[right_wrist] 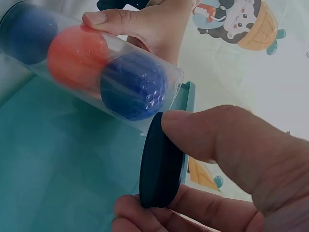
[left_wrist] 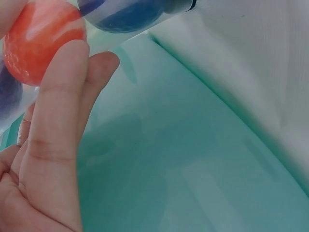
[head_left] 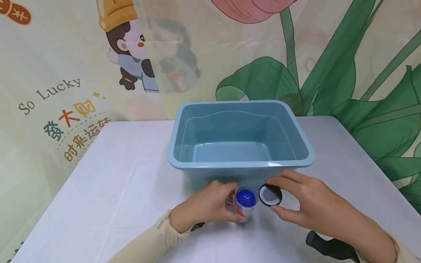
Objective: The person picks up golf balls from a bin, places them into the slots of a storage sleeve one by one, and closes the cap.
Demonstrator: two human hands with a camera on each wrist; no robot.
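My left hand grips a clear plastic tube around its side, its uncapped mouth facing up toward the head camera. Inside, as the right wrist view shows, a dimpled blue ball sits nearest the mouth, an orange-red ball in the middle and another blue ball at the far end. Between thumb and fingers, my right hand pinches a round black lid by its rim, right beside the tube's mouth. In the head view the lid's pale inner face shows.
Behind both hands a light blue plastic basin stands on the white-covered table, with nothing visible on its floor. Black straps sit at the wrists. A printed cloth hangs at the back.
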